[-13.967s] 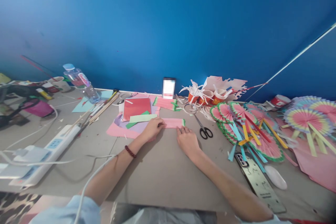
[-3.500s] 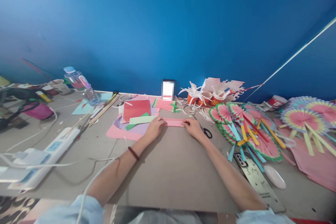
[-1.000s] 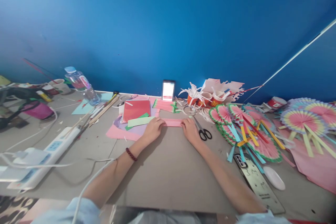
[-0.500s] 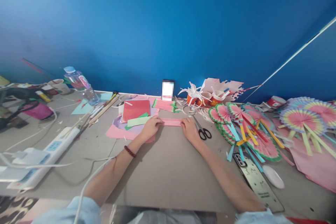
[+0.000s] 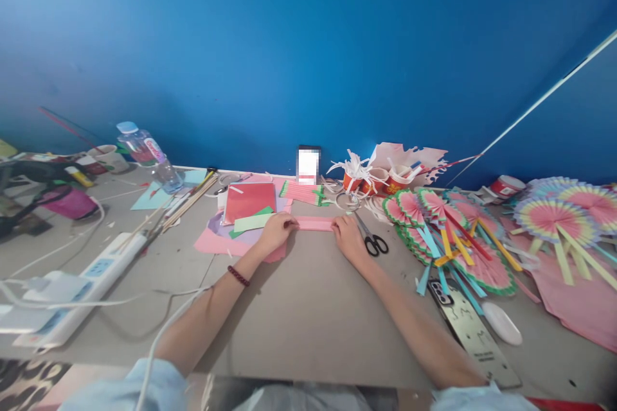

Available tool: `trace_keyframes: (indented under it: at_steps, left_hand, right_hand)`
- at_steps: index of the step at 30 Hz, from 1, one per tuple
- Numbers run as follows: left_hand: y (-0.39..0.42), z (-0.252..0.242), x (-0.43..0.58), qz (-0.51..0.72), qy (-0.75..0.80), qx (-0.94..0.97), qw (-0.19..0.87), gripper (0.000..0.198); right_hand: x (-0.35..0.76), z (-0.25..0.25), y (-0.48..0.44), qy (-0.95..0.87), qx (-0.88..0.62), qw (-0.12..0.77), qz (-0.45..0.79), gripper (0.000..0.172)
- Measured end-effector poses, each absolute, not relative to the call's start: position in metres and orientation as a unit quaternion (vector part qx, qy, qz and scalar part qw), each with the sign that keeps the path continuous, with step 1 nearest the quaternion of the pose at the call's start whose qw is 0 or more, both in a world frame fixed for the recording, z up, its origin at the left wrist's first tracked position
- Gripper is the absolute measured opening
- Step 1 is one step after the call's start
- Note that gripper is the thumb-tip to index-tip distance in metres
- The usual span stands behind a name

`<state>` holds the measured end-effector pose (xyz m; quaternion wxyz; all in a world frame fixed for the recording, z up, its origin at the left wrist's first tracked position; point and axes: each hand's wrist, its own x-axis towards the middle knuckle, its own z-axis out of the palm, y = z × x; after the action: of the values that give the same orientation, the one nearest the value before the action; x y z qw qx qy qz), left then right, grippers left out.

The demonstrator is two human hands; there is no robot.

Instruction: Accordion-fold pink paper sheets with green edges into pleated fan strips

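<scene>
In the head view, the pink paper strip [image 5: 314, 223] lies on the table [image 5: 313, 308], left of the scissors [image 5: 376, 244]. Your left hand [image 5: 276, 234] touches the end farther from the scissors, your right hand [image 5: 349, 241] the nearer end; they are apart, and whether their fingers pinch or press can't be made out. Pleated fans [image 5: 554, 221] lie right of the scissors.

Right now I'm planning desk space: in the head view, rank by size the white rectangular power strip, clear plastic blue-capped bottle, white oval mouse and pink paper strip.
1. White rectangular power strip
2. Clear plastic bottle
Unranked: white oval mouse and pink paper strip look too alike; fingers overlap the latter's ends.
</scene>
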<state>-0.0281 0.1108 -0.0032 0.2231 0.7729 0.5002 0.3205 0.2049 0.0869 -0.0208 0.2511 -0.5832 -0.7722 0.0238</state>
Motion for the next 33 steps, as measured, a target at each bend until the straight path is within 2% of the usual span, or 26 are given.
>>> trace_keyframes:
  at_steps: [11,15,21,33]
  left_hand:
    - [0.109,0.001,-0.042,0.285,0.42,0.833,0.22,0.019]
    - [0.106,0.003,-0.041,0.268,0.39,0.866,0.161,0.018]
    - [0.104,0.004,-0.036,0.161,0.385,0.909,0.012,0.017]
    - [0.105,0.001,-0.036,0.144,0.376,0.915,-0.035,0.013]
  right_hand:
    - [0.206,-0.024,0.089,-0.777,-0.58,0.245,0.016,0.013]
    - [0.207,-0.026,0.089,-0.777,-0.577,0.25,0.018,0.013]
    - [0.207,-0.026,0.089,-0.776,-0.578,0.251,0.017,0.013]
    - [0.206,-0.025,0.089,-0.776,-0.581,0.245,0.017,0.013]
